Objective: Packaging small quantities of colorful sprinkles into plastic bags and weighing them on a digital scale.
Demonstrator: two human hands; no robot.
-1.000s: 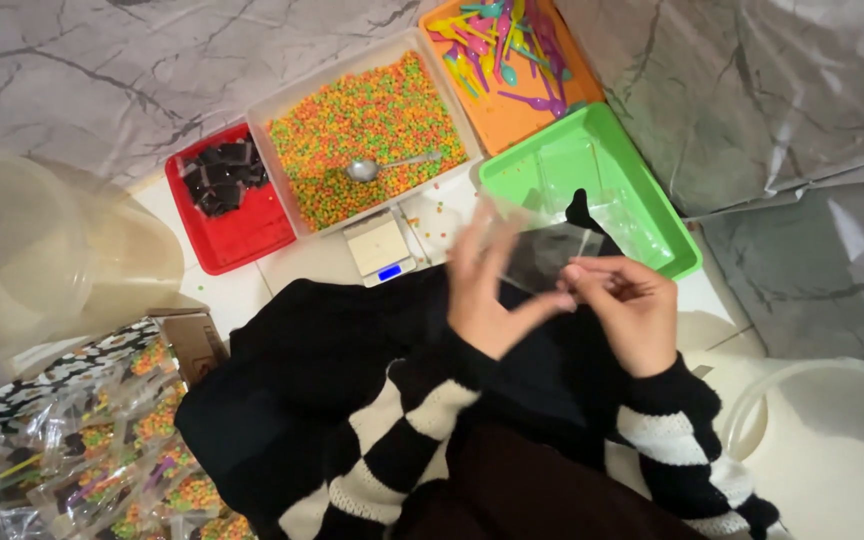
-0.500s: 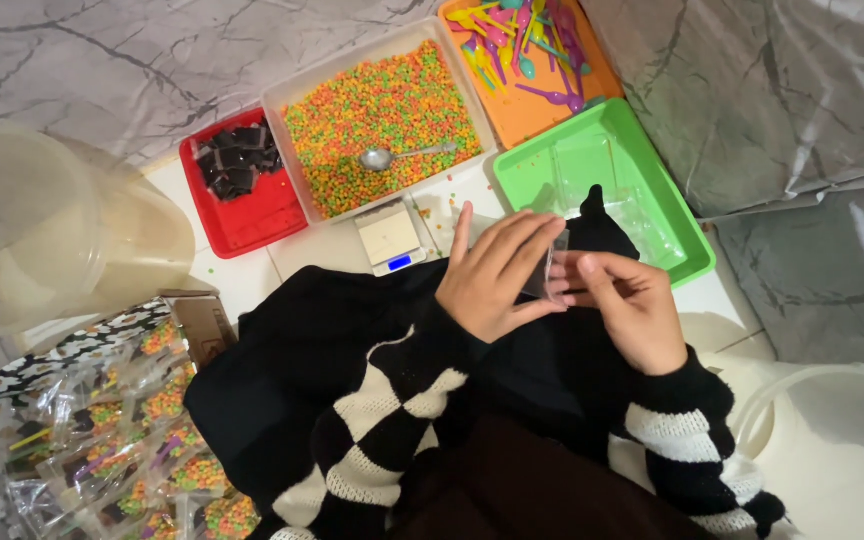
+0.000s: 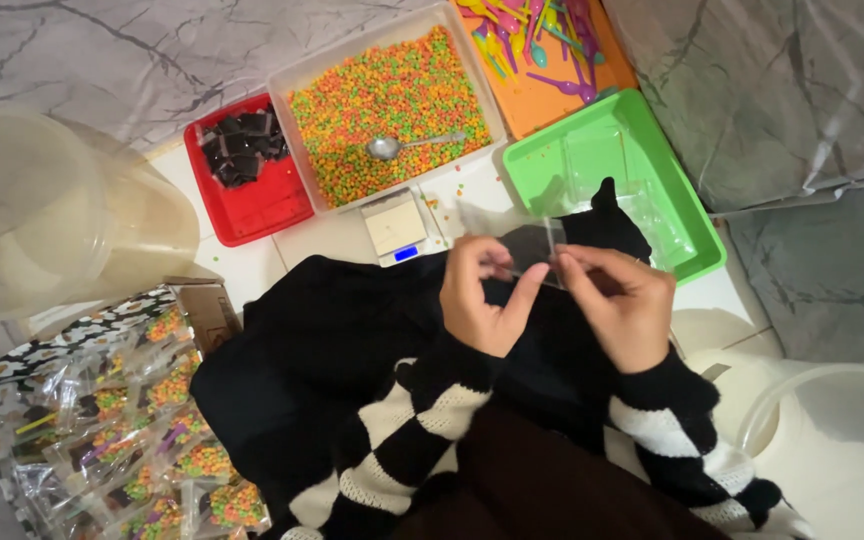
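Fingers (image 3: pixel 500 262) of the left hand (image 3: pixel 482 300) pinch one edge of a small clear plastic bag (image 3: pixel 527 245), and the right hand (image 3: pixel 622 305) grips the opposite edge, apparently pulling its mouth apart above the lap. Far left of the fingers lie filled snack packets (image 3: pixel 132 440). Just beyond them on the counter (image 3: pixel 297 240) sit a red tray (image 3: pixel 262 205), a pocket scale (image 3: pixel 399 228) and a tub of coloured pellets (image 3: pixel 392 95) with a spoon (image 3: pixel 402 146), all within reach. To the right stands a green tray (image 3: pixel 687 225).

small clear plastic bag (image 3: pixel 530 245), empty, pinched between both hands
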